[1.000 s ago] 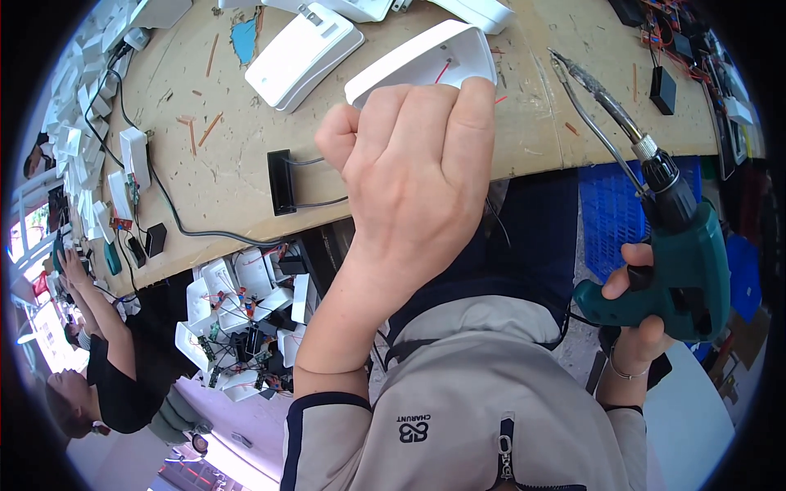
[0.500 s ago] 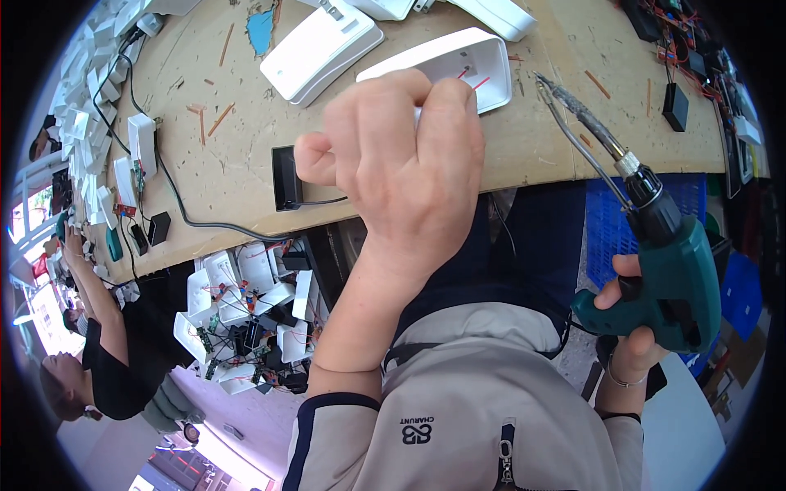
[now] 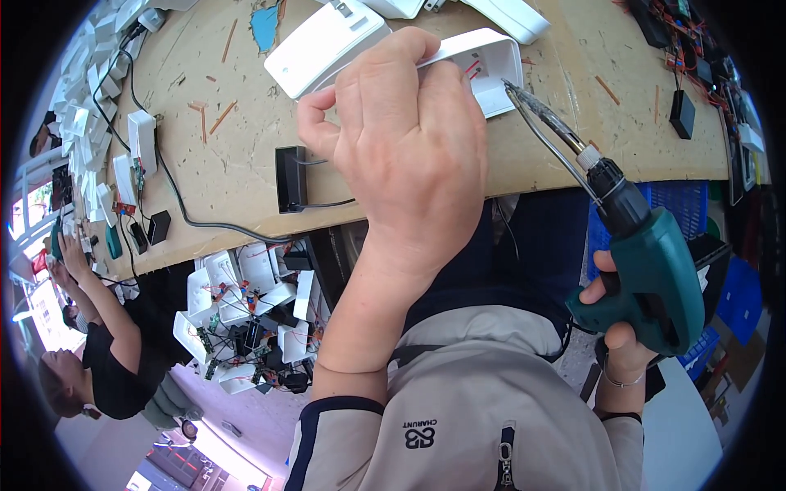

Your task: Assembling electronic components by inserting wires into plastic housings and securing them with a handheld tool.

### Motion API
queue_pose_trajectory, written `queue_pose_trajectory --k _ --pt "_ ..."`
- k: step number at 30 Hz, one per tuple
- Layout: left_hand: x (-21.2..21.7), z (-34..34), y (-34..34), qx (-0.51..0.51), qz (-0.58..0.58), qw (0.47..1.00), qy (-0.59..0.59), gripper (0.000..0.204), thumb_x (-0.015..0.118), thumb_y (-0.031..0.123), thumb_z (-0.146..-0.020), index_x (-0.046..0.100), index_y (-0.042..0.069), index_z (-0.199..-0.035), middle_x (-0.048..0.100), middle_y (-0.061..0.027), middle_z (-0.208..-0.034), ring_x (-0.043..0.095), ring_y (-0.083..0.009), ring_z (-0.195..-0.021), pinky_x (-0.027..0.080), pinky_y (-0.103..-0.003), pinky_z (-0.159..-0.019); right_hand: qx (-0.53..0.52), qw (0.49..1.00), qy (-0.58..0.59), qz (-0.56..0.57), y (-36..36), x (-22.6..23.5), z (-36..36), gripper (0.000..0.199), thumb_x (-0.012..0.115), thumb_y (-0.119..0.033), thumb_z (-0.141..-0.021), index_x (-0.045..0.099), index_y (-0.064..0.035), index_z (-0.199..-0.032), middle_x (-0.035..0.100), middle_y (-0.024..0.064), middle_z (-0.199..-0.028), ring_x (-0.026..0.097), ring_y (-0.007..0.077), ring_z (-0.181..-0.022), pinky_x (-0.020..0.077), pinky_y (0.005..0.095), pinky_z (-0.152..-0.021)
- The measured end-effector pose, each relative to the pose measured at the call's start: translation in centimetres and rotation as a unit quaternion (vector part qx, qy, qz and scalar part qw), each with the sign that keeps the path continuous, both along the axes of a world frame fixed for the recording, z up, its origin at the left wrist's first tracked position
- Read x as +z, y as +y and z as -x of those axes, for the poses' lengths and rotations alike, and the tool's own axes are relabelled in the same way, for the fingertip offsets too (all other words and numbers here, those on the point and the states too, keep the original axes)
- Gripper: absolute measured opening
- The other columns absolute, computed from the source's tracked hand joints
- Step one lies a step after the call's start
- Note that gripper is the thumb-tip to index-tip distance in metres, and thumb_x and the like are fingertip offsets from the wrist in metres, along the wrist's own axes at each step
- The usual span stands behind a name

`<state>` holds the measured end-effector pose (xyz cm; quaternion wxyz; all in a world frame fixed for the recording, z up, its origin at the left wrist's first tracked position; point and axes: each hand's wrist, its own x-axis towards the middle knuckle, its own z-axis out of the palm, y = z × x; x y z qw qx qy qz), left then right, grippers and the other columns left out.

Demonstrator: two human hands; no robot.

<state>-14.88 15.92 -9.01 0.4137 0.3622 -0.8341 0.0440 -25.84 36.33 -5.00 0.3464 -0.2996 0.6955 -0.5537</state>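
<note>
My left hand (image 3: pixel 413 143) is closed over the near left part of an open white plastic housing (image 3: pixel 497 100), its fingers bent at the rim. Most of the grip is hidden behind the hand. Red wire ends show inside the housing. In my right hand (image 3: pixel 629 348) is a green soldering gun (image 3: pixel 663 278), with its fingers wrapped round the handle. The gun's long metal tip and bent feed tube point up and left, and the tip overlaps the housing's right side; contact cannot be told. A small black box (image 3: pixel 291 182) with black cables lies left of my left wrist.
White housings (image 3: pixel 327 45) lie at the bench's far side. White parts (image 3: pixel 86 106) are piled at far left, near a black cable (image 3: pixel 172 184). Wired boards and housings (image 3: pixel 246 311) fill a container below the bench. A co-worker (image 3: pixel 115 344) works at left. Wired black parts (image 3: pixel 681 114) lie at right.
The soldering gun has moved left, bringing its tip from beside the housing to over its right side. My left hand and the housing have shifted slightly, and the black box shows more fully.
</note>
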Motion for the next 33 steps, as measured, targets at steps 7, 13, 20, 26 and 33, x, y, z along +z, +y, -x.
queue_pose_trajectory --k 7,13,20,26,33 --pt "-0.1 0.0 0.0 0.019 0.002 1.0 -0.008 0.007 0.061 0.011 -0.067 0.063 0.007 -0.073 0.054 -0.0029 -0.091 0.048 -0.0156 -0.082 0.023 -0.032 -0.071 0.009 1.0 0.008 0.013 -0.6 -0.4 0.0 0.079 0.071 -0.048 -0.058 0.047 0.0076 -0.108 0.057 0.0187 -0.097 0.059 0.0155 -0.068 0.0478 0.0222 -0.057" --pt "-0.1 0.3 0.1 0.033 0.005 0.999 -0.01 0.007 0.061 0.011 -0.068 0.063 0.007 -0.073 0.054 -0.0022 -0.09 0.048 -0.0161 -0.084 0.023 -0.032 -0.071 0.002 1.0 0.005 0.01 -1.1 -0.4 -0.2 0.079 0.07 -0.048 -0.058 0.047 0.0077 -0.109 0.057 0.0181 -0.097 0.059 0.0154 -0.068 0.0477 0.0222 -0.057" --pt "-0.1 0.2 -0.2 0.033 -0.001 0.999 -0.008 0.007 0.06 0.011 -0.068 0.063 0.007 -0.073 0.054 -0.0018 -0.089 0.048 -0.0163 -0.084 0.023 -0.032 -0.071 0.02 1.0 0.011 0.016 -1.5 -0.4 0.0 0.079 0.07 -0.048 -0.059 0.046 0.0078 -0.11 0.057 0.0181 -0.097 0.058 0.0154 -0.067 0.0475 0.0225 -0.057" --pt "-0.3 0.3 -0.1 0.025 0.001 1.0 0.001 0.008 0.06 0.01 -0.067 0.063 0.006 -0.073 0.055 -0.0012 -0.088 0.048 -0.0163 -0.083 0.024 -0.032 -0.071 0.013 1.0 0.002 0.004 -2.0 -0.4 -0.1 0.08 0.071 -0.047 -0.059 0.044 0.0077 -0.111 0.056 0.0174 -0.096 0.058 0.0149 -0.068 0.0473 0.0227 -0.056" --pt "-0.3 0.3 -0.1 0.024 -0.011 1.0 0.008 0.008 0.06 0.009 -0.067 0.062 0.005 -0.073 0.054 -0.0014 -0.089 0.047 -0.0166 -0.082 0.024 -0.032 -0.071 0.041 0.999 0.002 0.033 -2.3 -0.6 0.2 0.07 0.072 -0.04 -0.061 0.047 0.0043 -0.11 0.056 0.013 -0.097 0.055 0.0129 -0.07 0.0449 0.022 -0.059"
